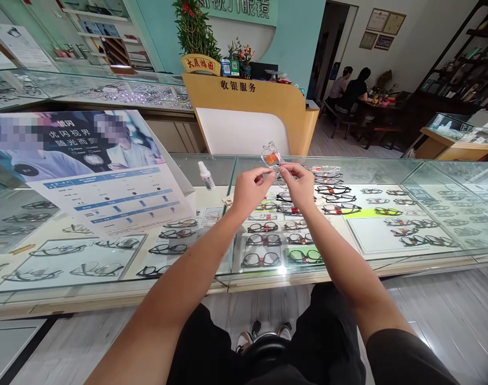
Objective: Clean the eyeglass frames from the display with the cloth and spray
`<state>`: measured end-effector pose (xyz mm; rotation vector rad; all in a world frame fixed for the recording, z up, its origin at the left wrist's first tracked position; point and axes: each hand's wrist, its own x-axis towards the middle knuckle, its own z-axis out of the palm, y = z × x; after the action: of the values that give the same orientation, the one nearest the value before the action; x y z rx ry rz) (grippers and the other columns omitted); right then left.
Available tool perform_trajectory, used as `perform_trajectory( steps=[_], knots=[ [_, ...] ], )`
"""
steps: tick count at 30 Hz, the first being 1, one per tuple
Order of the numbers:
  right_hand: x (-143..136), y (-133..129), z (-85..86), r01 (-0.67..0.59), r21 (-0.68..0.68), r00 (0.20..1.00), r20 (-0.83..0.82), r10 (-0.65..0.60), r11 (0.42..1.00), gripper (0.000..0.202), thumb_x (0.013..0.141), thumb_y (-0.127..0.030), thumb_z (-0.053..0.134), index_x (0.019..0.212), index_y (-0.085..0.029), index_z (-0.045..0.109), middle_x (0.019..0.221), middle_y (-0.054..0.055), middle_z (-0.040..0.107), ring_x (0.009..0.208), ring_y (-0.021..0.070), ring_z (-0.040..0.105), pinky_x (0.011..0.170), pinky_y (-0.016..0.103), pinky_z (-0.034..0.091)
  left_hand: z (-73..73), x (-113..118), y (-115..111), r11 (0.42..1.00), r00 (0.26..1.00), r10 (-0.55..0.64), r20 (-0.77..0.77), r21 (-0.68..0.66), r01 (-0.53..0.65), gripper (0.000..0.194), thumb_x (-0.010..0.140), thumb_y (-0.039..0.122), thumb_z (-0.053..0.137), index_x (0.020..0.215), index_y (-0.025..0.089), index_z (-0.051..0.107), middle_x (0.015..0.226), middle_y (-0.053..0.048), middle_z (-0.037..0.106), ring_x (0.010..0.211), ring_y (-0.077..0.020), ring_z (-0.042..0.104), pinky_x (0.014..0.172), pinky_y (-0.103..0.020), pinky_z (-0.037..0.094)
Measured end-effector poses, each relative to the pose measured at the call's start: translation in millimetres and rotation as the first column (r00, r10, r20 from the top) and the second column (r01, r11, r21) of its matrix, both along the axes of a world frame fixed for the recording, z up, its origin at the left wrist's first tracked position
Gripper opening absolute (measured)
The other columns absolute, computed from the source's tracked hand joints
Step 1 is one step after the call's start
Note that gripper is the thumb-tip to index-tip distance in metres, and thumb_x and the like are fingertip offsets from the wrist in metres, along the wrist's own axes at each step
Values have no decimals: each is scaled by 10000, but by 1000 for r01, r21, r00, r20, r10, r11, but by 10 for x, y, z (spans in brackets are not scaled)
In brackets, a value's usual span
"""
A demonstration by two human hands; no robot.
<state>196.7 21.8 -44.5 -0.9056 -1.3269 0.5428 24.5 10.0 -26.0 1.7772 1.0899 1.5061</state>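
Observation:
A pair of clear-framed eyeglasses [271,156] with an orange label on the lens is held up above the glass counter. My right hand [299,186] pinches the frame between thumb and fingers. Close beside it, my left hand [250,191] is closed, its thumb and forefinger pressed together at the lower edge of the glasses. Exactly which part the left fingertips grip is too small to see. Under both hands, rows of eyeglasses [264,240] with red labels lie in the display case. A crumpled whitish scrap [227,201] shows next to my left wrist.
A white spray bottle [206,175] stands on the glass counter [223,286], left of my hands. A large printed sign [119,187] leans at the left. Beyond are a wooden cashier desk [252,96] and two people [350,88] seated at a table.

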Motion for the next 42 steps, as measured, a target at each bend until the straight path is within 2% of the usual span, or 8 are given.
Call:
perform_trajectory(
  steps=[4, 10, 14, 17, 21, 30, 35, 42],
  knots=[
    [-54, -91, 5, 62, 129, 976, 199, -87, 990, 211, 1004, -475, 747, 1000, -296, 859, 1248, 105, 860, 1235, 310, 775, 1154, 520, 579, -50, 20, 62, 990, 987, -70, 146, -113, 87, 335, 877, 534, 852, 961, 212, 893, 617, 45, 356, 597, -131, 318, 558, -301, 300],
    [-108, -145, -7, -18, 134, 949, 313, -25, 991, 230, 1024, -505, 728, 1063, -310, 844, 1354, 112, 836, 1313, 327, 747, 1229, 556, 528, -70, -16, 172, 980, 959, -20, 281, -185, 74, 375, 797, 554, 918, 940, 210, 870, 589, 67, 389, 578, -107, 310, 576, -301, 306],
    [-113, -118, -8, -49, 53, 988, 151, 40, 997, 255, 1008, -544, 747, 1029, -289, 746, 1155, 81, 842, 1127, 269, 775, 1051, 463, 593, -50, -40, 223, 980, 948, -23, 317, -182, 85, 397, 760, 572, 943, 920, 214, 884, 705, -8, 673, 643, -130, 465, 610, -296, 382],
    [-83, -42, -3, -150, -85, 989, -26, 148, 985, 400, 906, -629, 846, 1035, -272, 718, 971, 22, 783, 880, 199, 710, 879, 382, 585, -37, -61, 243, 972, 942, -43, 333, -203, 116, 406, 747, 577, 952, 950, 229, 904, 803, -32, 762, 602, -110, 425, 576, -295, 357],
    [-44, 25, 17, -311, -184, 950, -99, 298, 932, 535, 792, -752, 889, 953, -253, 784, 879, -3, 738, 823, 174, 622, 839, 357, 552, -28, -96, 258, 956, 935, -85, 343, -236, 173, 445, 732, 615, 965, 969, 243, 908, 752, -13, 708, 566, -89, 321, 550, -294, 285],
    [-47, -9, 68, -360, -206, 933, -81, 351, 910, 566, 771, -776, 904, 857, -239, 747, 767, -23, 637, 732, 157, 512, 727, 340, 456, -80, -118, 302, 907, 912, -150, 382, -313, 280, 445, 730, 620, 986, 920, 234, 872, 617, 50, 466, 571, -96, 332, 613, -309, 384],
    [-54, -63, 66, -182, -128, 977, 91, 195, 975, 411, 901, -631, 830, 847, -230, 755, 808, 3, 714, 754, 175, 573, 742, 345, 471, -113, -116, 309, 974, 958, -78, 278, -185, 133, 468, 745, 636, 965, 942, 219, 891, 678, -5, 633, 640, -136, 472, 629, -307, 403],
    [-74, -140, 92, 44, -93, 894, 447, 3, 995, 200, 1020, -310, 693, 845, -218, 725, 870, 30, 745, 828, 196, 643, 827, 345, 473, -134, -104, 259, 999, 994, -19, 107, -37, 23, 404, 837, 585, 883, 967, 206, 927, 557, 45, 403, 567, -112, 329, 574, -293, 295]
  ],
)
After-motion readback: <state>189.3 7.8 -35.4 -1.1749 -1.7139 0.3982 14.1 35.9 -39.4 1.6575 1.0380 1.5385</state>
